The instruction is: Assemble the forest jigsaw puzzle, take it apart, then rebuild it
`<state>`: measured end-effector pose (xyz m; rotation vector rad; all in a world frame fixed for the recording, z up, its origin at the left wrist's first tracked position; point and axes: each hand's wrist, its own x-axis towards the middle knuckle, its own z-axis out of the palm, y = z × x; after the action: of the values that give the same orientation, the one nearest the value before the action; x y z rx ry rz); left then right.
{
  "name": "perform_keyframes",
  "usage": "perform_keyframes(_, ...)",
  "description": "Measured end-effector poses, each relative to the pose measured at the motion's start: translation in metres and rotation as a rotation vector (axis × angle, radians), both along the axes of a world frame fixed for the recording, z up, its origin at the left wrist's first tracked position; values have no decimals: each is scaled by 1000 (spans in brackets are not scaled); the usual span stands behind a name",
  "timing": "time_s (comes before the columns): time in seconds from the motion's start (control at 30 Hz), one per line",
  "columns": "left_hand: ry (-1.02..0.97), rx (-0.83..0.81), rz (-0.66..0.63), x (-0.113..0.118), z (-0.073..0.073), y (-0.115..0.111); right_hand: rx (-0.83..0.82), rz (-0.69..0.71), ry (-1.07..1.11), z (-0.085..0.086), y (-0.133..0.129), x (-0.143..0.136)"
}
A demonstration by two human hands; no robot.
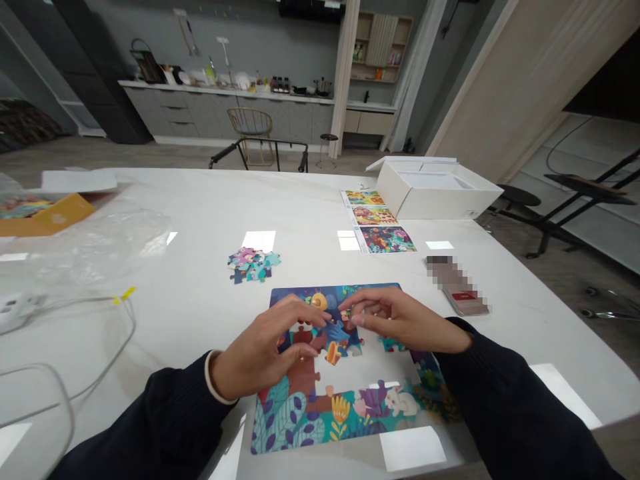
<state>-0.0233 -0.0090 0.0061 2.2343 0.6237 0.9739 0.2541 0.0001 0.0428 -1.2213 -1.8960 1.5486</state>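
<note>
A jigsaw puzzle (310, 427) lies on the white table, its border filled in and a bare white gap toward its centre right. My left hand (273, 337) hovers over the puzzle's left side, thumb and fingers apart, nothing in it. Over the upper right, my right hand (390, 317) has its fingers bent together around a small puzzle piece (345, 315), partly hidden by the fingertips. Between the hands, a loose-looking piece with an orange shape (333, 353) sits at the gap's edge. Beyond the puzzle is a small pile of loose pieces (254, 265).
Picture cards (383, 240) lie in front of an open white box (435, 190) at the back right. A phone (457, 287) rests right of the puzzle. To the left are clear plastic wrapping (105, 243), a yellow box (50, 213), a power strip (17, 310) and its cable (133, 327).
</note>
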Motion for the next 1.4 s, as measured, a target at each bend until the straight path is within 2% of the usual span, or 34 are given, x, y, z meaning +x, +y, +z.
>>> perform_keyframes(0.07,3,-36,-63,-1,0,-1,-44,14,39,0,-7,-14)
perform_keyframes(0.2,22,-44,-103,-1,-1,-2,-139,-89,72,-7,-14,-29)
perform_keyframes(0.3,33,-24,-84,-3,0,-2,-200,-137,68,-11,-16,-30)
perform_keyframes(0.4,64,6,-9,-8,2,0,-231,-206,88,-16,-20,-28)
perform_keyframes(0.5,192,-31,8,-14,4,3,-282,-239,106,-23,-29,-28)
perform_keyframes(0.67,403,-164,-124,-15,3,1,-362,-226,111,-36,-42,-31)
perform_keyframes(0.87,450,-209,-155,-11,7,-2,-310,-187,12,-41,-43,-35)
perform_keyframes(1.1,446,-207,-265,-10,1,-2,-241,-179,-86,-40,-48,-40)
perform_keyframes(1.4,484,-113,-295,-10,2,-5,10,-191,-294,-31,-55,-44)
